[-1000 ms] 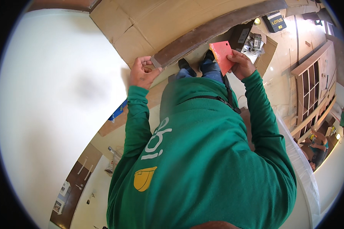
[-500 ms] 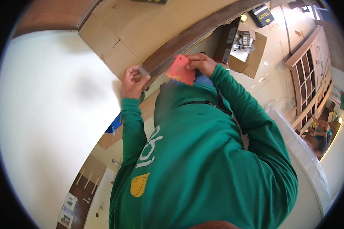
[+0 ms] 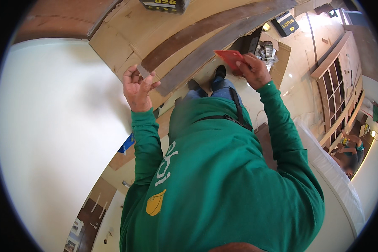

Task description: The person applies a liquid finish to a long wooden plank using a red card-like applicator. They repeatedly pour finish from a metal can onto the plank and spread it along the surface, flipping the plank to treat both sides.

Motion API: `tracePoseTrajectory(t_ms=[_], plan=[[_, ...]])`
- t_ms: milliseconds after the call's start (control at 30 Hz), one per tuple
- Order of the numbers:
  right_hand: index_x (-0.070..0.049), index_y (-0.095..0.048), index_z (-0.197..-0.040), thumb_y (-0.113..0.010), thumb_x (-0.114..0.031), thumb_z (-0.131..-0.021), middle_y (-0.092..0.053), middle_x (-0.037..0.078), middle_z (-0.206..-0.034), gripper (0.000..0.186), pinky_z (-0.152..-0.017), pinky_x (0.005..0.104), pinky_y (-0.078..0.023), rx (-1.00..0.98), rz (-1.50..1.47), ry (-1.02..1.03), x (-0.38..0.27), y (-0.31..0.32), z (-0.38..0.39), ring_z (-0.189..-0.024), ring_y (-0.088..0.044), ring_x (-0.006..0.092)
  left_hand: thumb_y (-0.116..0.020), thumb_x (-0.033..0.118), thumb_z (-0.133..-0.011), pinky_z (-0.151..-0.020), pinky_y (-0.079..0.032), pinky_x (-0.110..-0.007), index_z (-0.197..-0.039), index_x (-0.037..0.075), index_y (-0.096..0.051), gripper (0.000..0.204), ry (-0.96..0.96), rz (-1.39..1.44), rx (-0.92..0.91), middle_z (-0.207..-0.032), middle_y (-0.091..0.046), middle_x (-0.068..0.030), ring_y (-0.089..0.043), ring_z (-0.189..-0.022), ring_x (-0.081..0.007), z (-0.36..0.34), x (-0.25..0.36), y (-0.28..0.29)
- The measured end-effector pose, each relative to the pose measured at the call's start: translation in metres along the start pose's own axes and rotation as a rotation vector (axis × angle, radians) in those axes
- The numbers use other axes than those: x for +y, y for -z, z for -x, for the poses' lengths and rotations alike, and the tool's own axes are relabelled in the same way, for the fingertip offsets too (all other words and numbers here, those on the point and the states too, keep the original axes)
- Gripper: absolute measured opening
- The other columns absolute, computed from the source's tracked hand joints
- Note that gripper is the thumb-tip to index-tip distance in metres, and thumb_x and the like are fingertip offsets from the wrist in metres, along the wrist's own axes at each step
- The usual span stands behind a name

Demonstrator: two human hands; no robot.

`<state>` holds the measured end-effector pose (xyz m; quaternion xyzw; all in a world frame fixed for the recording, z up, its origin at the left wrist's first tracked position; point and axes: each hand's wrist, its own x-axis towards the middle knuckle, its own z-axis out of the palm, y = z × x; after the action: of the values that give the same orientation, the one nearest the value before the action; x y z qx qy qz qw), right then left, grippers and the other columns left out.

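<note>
Left of the brown strip [image 3: 189, 41] stands a broad white panel [image 3: 59, 122], with a red-brown panel [image 3: 63, 21] above it, also to the strip's left. A blue thing [image 3: 127, 143], too small to make out, shows below the strip's left end. My left hand [image 3: 137, 89] is right at that left end, palm turned up; I have my thumb and fingers pinched together on a small grey tip [image 3: 143, 70]. Whether the tip is part of the strip, I cannot tell. Brown cardboard [image 3: 124, 23] spreads behind the strip, and 1 black case [image 3: 164, 6] sits on it, above the strip. Just below the strip runs a grey-brown band [image 3: 206, 54], roughly following its line, with a gap of cardboard between the 2. Below the strip's right half, well apart from it, I hold a red scraper [image 3: 227, 59], a thin flat blade, clamped between the thumb and fingers of my right hand [image 3: 255, 71]. Below the strip's right end is an open carton [image 3: 280, 59] with small packages; nearer that end is a dark case [image 3: 285, 24]. Far right of the strip lies a wooden frame [image 3: 338, 88] with cells, and beneath that, another person [image 3: 349, 153].
</note>
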<state>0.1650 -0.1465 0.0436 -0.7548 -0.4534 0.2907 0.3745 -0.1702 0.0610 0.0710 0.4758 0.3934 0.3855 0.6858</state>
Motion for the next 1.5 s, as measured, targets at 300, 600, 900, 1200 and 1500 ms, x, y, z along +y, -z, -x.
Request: tracePoseTrajectory(t_ms=[300,600,900,1200,1500], plan=[[-0.018,-0.076,-0.126,-0.068,0.002,-0.078,-0.065,0.013,-0.127,0.053,-0.097,0.0451,-0.055,0.326,0.611,0.441,0.024,0.001,-0.039,-0.108,-0.063,0.0368,-0.074,0.009,-0.09,-0.08,-0.066,-0.038,-0.143,0.004,-0.047,0.06,-0.127,-0.061,-0.046,-0.136,-0.061,-0.0145,-0.068,-0.115,-0.0258,-0.007,0.017,-0.007],[-0.026,-0.077,-0.128,-0.071,0.0,-0.081,-0.065,0.013,-0.126,0.054,-0.098,0.047,-0.054,0.485,0.625,0.366,0.064,0.032,-0.03,-0.111,-0.063,0.0353,-0.075,0.015,-0.088,-0.078,-0.066,-0.035,-0.138,0.003,-0.05,0.057,-0.308,-0.201,-0.021,-0.145,-0.058,-0.0228,-0.07,-0.111,-0.0271,-0.005,0.059,-0.035],[-0.026,-0.078,-0.127,-0.074,0.0,-0.085,-0.064,0.01,-0.124,0.049,-0.096,0.0418,-0.055,0.74,0.634,0.242,0.115,0.118,-0.046,-0.108,-0.063,0.0301,-0.064,0.021,-0.1,-0.092,-0.059,-0.042,-0.135,0.004,-0.05,0.042,-0.373,-0.191,0.055,-0.148,-0.059,-0.024,-0.068,-0.12,-0.0341,-0.036,0.171,-0.11],[-0.025,-0.077,-0.128,-0.072,0.004,-0.081,-0.064,0.012,-0.124,0.055,-0.097,0.0438,-0.056,0.777,0.638,0.27,0.204,0.218,-0.134,-0.112,-0.063,0.0341,-0.055,0.046,-0.104,-0.111,-0.049,-0.042,-0.148,0.002,-0.056,0.062,-0.498,-0.344,-0.065,-0.151,-0.057,-0.0237,-0.06,-0.135,-0.0362,-0.109,0.285,-0.147],[-0.021,-0.073,-0.132,-0.064,0.008,-0.078,-0.061,0.009,-0.121,0.062,-0.099,0.0422,-0.056,0.475,0.643,0.301,0.272,0.261,-0.188,-0.115,-0.061,0.0317,-0.049,0.034,-0.11,-0.123,-0.04,-0.044,-0.153,-0.01,-0.037,0.063,-0.392,-0.342,-0.029,-0.161,-0.04,-0.0326,-0.043,-0.15,-0.042,-0.176,0.396,-0.197]])
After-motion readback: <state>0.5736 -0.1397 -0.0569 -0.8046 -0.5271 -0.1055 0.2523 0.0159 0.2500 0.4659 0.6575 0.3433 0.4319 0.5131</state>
